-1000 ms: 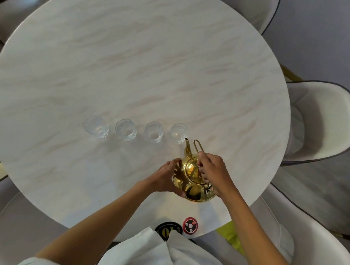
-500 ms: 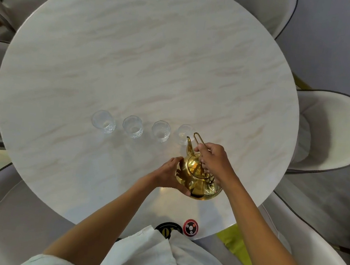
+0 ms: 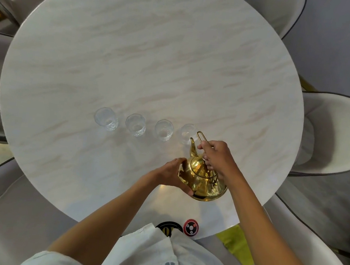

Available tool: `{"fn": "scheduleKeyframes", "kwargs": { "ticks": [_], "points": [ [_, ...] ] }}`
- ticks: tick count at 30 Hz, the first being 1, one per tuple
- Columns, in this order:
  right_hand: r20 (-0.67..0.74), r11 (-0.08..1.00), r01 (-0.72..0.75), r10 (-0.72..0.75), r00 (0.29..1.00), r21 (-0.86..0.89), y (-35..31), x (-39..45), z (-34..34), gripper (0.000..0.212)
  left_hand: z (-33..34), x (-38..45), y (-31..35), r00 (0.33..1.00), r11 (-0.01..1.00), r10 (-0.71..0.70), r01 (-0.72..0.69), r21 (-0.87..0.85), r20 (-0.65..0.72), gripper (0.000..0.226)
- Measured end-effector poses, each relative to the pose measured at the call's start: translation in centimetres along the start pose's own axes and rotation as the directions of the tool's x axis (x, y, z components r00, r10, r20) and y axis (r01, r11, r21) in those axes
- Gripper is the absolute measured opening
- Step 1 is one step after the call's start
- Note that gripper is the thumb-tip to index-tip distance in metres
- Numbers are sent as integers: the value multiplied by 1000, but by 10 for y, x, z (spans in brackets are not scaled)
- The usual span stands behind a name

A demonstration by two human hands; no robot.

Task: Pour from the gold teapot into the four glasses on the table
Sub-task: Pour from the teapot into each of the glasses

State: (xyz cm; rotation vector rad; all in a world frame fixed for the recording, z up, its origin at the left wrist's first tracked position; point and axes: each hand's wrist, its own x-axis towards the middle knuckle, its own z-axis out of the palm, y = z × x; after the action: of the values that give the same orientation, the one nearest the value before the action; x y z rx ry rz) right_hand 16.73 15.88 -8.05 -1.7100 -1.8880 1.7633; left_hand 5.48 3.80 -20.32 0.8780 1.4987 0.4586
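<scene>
Gold teapot [image 3: 202, 179] near table [image 3: 155, 64] edge closest to the person, spout beside the rightmost of four glasses [image 3: 188, 134]. Right hand [image 3: 217, 159] pinches the teapot's wire handle. Left hand [image 3: 171, 173] cups the teapot's left side. Glasses lined up left of the spout.

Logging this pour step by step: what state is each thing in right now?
Gold teapot: tilted, spout at the rightmost glass.
Right hand: gripping the wire handle.
Left hand: steadying the teapot's side.
Rightmost glass: upright, contents unclear.
Other three glasses: upright, look empty.
</scene>
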Motion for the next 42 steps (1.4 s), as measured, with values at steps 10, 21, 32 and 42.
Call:
{"fn": "scheduleKeyframes", "kwargs": {
  "ticks": [10,21,32,42],
  "points": [
    [-15,1000,-4,4,1000,-22,-4,4,-2,30,-1,3,6,999,999,-33,34,-38,37,107],
    [-19,999,-9,9,1000,-31,-8,7,-3,29,-3,2,8,998,998,-32,35,-52,60,104],
    [-23,999,-27,26,999,-35,-9,9,-2,28,-3,-1,9,997,998,-37,41,-48,71,106],
    [-31,997,-23,21,999,-71,-10,10,-2,28,-2,2,8,998,999,-34,36,-36,61,111]
  ]
}}
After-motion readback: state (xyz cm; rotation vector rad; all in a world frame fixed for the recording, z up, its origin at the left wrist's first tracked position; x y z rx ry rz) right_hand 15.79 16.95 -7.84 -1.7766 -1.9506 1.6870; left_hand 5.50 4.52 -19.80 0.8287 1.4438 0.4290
